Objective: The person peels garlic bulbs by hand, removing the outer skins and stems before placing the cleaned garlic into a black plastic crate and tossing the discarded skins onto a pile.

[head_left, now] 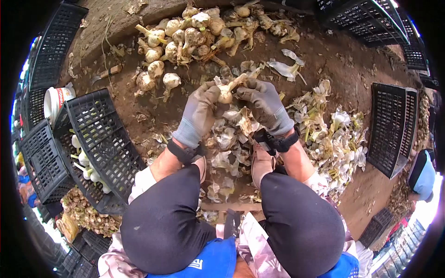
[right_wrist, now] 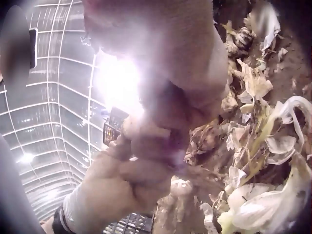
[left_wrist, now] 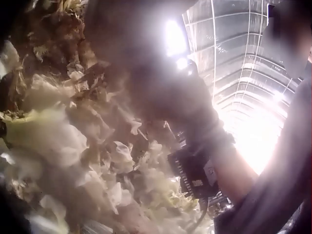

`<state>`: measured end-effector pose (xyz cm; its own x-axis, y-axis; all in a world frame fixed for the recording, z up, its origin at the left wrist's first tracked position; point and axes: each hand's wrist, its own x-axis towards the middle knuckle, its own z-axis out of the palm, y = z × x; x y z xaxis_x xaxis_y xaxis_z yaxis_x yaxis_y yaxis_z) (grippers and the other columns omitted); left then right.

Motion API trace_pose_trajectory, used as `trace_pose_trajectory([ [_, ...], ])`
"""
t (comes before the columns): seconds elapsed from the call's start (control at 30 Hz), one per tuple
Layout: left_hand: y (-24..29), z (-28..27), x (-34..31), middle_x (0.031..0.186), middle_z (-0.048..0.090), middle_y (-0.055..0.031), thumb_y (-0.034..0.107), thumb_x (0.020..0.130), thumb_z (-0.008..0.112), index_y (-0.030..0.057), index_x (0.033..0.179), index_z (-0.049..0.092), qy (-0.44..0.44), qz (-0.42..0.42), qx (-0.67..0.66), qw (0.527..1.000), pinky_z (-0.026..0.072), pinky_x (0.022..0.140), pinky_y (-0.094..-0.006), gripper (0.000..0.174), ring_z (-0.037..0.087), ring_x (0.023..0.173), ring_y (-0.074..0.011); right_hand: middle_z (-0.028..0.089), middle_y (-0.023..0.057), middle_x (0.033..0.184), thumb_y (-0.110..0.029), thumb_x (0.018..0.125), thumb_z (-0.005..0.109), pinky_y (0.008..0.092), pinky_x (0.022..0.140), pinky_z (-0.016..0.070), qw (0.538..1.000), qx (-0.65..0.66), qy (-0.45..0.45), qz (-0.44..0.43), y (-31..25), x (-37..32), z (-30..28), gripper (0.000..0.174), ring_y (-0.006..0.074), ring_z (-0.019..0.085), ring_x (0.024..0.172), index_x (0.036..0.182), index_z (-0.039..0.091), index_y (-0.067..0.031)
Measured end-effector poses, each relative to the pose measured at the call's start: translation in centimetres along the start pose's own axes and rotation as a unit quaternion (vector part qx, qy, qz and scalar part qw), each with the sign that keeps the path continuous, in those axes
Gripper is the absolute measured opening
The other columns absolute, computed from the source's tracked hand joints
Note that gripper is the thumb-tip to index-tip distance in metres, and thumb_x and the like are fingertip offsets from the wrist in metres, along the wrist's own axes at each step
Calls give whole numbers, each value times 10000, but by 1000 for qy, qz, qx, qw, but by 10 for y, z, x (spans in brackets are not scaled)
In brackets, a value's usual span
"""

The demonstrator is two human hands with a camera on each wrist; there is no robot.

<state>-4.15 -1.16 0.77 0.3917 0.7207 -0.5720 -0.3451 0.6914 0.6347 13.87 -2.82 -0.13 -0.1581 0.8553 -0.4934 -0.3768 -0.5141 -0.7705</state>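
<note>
Both gloved hands meet over the ground between the person's shoes. The left hand [head_left: 200, 109] grips a garlic bulb [head_left: 225, 95] with fingers and thumb at its left side. From the opposite side, the right hand [head_left: 267, 105] pinches the bulb's dry stem and skin, which stick out up and right. In the right wrist view, the left hand [right_wrist: 114, 183] has its fingers curled, with the bulb largely hidden by glare and blur. Glare also washes out the hands in the left wrist view. Below the hands lie loose garlic skins [head_left: 227, 139].
A heap of untrimmed garlic [head_left: 194, 39] lies ahead, with a wooden-handled knife [head_left: 111, 71] to its left. Peeled skins [head_left: 331, 134] pile up at right. A black crate [head_left: 99, 139] at left holds white bulbs, beside a white bucket [head_left: 58, 99]. Another crate [head_left: 391, 127] stands right.
</note>
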Motion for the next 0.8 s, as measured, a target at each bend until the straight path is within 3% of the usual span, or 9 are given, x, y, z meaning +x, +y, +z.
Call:
trace_pose_trajectory([
  [0.1,5,4,-2,893,573,0,114,897,524,37,1077,529,55,18,210,976,474,682,-233,195,556,804,-83,644,42,921,-14,843,575,212,732,480,1000,19,0,1,1,-4,6,193,94,601,815,1018,605,60],
  [0.2,-3,9,-2,863,575,0,104,880,536,35,1080,515,70,58,137,986,462,642,-219,213,551,739,-83,646,51,888,-64,862,570,218,723,461,997,-3,51,-59,9,-4,17,190,83,574,791,1004,603,58],
  [0.27,4,14,-7,850,581,1,138,884,547,39,1109,493,106,6,119,987,449,592,-214,252,552,704,-84,638,73,847,-96,875,556,235,705,448,941,-319,78,-77,-3,-7,23,191,78,536,768,992,596,50],
  [0.3,3,13,-8,850,581,1,138,884,547,39,1109,493,107,6,119,987,449,592,-214,252,552,704,-84,624,90,796,-119,881,559,245,674,439,970,-223,62,-69,4,-3,25,194,75,506,729,990,593,37],
  [0.53,-9,-2,-2,883,596,-8,203,910,538,44,1133,471,65,-11,56,996,475,592,-239,281,573,733,-90,647,67,821,-98,861,573,242,667,465,983,-171,3,-70,8,-2,3,225,86,549,732,1034,615,39],
  [0.63,-5,-3,3,907,603,-28,180,908,537,34,1141,461,65,21,63,996,497,613,-250,285,591,751,-102,657,62,890,-72,850,563,235,687,486,999,-43,-8,-29,1,-10,5,255,94,588,782,1070,606,50],
  [0.7,1,1,1,915,603,-48,108,891,549,14,1150,444,85,53,30,994,502,601,-233,295,596,744,-114,659,68,932,-79,839,581,223,695,496,981,186,-50,-26,-5,-20,9,291,95,608,809,1090,587,69],
  [0.73,-2,0,2,915,603,-48,108,891,549,14,1150,444,85,53,30,995,502,601,-233,295,596,744,-114,659,68,932,-79,839,581,223,695,496,981,186,-50,-26,-1,-18,7,291,95,608,809,1090,587,69],
  [0.8,-8,-4,5,933,591,-54,62,861,578,7,1137,453,57,155,158,973,505,630,-229,308,591,740,-115,655,60,895,-88,825,605,224,684,499,999,-20,24,-43,5,-14,6,309,97,606,785,1088,580,72],
])
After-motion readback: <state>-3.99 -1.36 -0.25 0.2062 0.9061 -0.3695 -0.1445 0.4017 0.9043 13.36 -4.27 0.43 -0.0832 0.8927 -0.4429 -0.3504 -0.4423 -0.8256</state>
